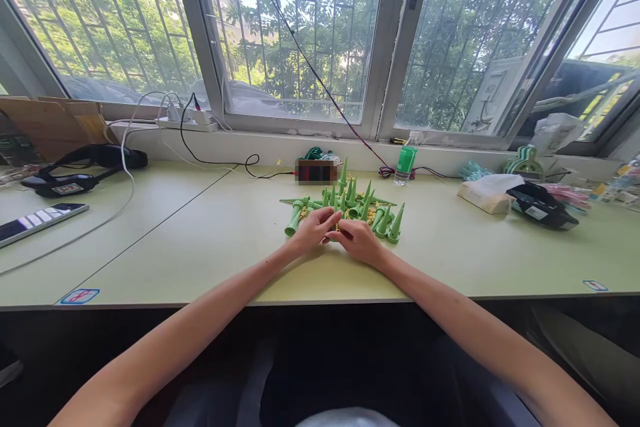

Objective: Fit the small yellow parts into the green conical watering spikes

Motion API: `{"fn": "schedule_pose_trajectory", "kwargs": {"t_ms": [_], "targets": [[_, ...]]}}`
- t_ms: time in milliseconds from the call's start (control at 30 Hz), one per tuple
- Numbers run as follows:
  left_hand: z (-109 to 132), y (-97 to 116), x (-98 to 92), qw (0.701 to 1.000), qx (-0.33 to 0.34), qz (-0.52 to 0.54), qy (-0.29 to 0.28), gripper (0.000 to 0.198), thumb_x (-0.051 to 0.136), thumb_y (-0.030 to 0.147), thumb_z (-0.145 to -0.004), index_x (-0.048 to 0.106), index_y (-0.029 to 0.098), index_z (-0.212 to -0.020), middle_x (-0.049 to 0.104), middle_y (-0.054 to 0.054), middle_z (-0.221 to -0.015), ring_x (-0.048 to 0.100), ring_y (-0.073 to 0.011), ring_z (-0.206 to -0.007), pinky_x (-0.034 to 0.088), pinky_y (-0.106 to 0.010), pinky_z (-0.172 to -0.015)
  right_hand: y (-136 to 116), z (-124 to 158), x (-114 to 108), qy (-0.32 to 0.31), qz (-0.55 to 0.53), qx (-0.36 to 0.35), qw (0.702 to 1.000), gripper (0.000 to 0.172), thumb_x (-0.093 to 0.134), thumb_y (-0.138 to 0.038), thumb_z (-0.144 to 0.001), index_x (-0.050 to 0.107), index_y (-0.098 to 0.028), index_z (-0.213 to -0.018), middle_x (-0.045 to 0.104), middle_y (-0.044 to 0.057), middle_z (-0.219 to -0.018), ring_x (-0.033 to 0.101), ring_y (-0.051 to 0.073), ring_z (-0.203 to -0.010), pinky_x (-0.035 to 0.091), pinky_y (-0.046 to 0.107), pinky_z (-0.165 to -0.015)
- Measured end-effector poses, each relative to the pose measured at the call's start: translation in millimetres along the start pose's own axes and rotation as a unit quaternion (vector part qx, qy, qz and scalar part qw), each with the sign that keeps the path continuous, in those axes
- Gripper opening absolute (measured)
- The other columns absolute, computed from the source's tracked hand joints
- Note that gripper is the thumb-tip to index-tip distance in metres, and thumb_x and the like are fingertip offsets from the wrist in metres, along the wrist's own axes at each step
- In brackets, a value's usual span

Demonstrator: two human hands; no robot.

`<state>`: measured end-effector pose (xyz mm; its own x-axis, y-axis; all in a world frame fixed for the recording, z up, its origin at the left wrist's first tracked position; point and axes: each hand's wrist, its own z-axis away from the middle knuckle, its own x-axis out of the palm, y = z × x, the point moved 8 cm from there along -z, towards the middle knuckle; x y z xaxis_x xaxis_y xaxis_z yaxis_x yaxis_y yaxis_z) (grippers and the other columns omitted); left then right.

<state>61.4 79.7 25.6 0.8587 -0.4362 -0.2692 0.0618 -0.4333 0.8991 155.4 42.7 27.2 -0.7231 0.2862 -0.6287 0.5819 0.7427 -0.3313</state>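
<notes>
Above the front of the table, my left hand (316, 227) and my right hand (359, 240) meet with fingertips pinched together. Between them a sliver of something green and yellowish shows, mostly covered by the fingers. Just behind is a pile of green plastic cone-shaped spikes (353, 192), some upright and others lying flat. Small yellow pieces (372, 213) are scattered among them. One green spike (294, 219) leans at the left of the pile, and another spike (396, 223) stands at its right edge, near my right hand.
Behind the pile stand a dark box with a blurred front (316, 172) and a water bottle (406, 160). A tissue box (484, 197) and a black strap device (543, 205) lie right. A phone (40, 223), a black headset (85, 170) and a white cable (131, 190) lie left.
</notes>
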Motion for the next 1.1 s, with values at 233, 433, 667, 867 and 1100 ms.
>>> {"fn": "schedule_pose_trajectory", "kwargs": {"t_ms": [233,433,667,867,1100], "targets": [[-0.5,-3.6,-1.3,1.000,0.005,0.004,-0.001,0.048,0.056,0.059,-0.088,0.038,0.020,-0.067,0.034,0.007,-0.055,0.039,-0.0066,-0.042,0.030,-0.021,-0.039,1.3,0.2,1.8,-0.002,-0.003,0.002,1.000,0.050,0.047,-0.053,-0.098,0.039,-0.020,-0.061,0.044,-0.003,-0.056,0.033,0.010,-0.052,0.028,0.025,-0.054],[-4.3,-1.8,-14.9,0.996,0.021,-0.058,0.068,0.049,0.056,0.057,-0.087,0.035,0.020,-0.064,0.033,0.007,-0.053,0.034,-0.0073,-0.044,0.025,-0.022,-0.042,7.3,1.0,1.0,0.015,-0.012,0.025,1.000,0.050,0.047,-0.053,-0.098,0.036,-0.021,-0.061,0.041,-0.004,-0.055,0.032,0.010,-0.052,0.027,0.025,-0.055],[0.8,10.9,-30.2,0.956,0.095,-0.228,0.160,0.044,0.056,0.044,-0.090,0.035,0.019,-0.062,0.034,0.005,-0.056,0.029,-0.0097,-0.054,0.025,-0.024,-0.053,11.8,3.8,-23.1,0.112,0.007,0.060,0.992,0.041,0.030,-0.041,-0.105,0.043,-0.021,-0.072,0.044,-0.003,-0.060,0.039,0.012,-0.052,0.028,0.025,-0.056],[2.5,12.7,-28.7,0.938,0.094,-0.293,0.160,0.043,0.054,0.043,-0.091,0.034,0.019,-0.062,0.038,0.005,-0.055,0.029,-0.0102,-0.052,0.024,-0.025,-0.054,8.3,-16.2,-33.0,0.078,0.070,0.018,0.994,0.033,0.036,-0.035,-0.104,0.051,-0.019,-0.079,0.054,0.000,-0.067,0.045,0.012,-0.057,0.031,0.024,-0.058],[1.3,8.4,-30.0,0.931,0.059,-0.325,0.156,0.041,0.051,0.045,-0.092,0.040,0.019,-0.063,0.046,0.003,-0.056,0.038,-0.0114,-0.052,0.029,-0.025,-0.057,18.6,-17.9,-15.5,0.037,0.157,0.015,0.987,0.024,0.040,-0.026,-0.101,0.059,-0.017,-0.089,0.066,0.006,-0.085,0.057,0.014,-0.070,0.034,0.024,-0.060]]}}
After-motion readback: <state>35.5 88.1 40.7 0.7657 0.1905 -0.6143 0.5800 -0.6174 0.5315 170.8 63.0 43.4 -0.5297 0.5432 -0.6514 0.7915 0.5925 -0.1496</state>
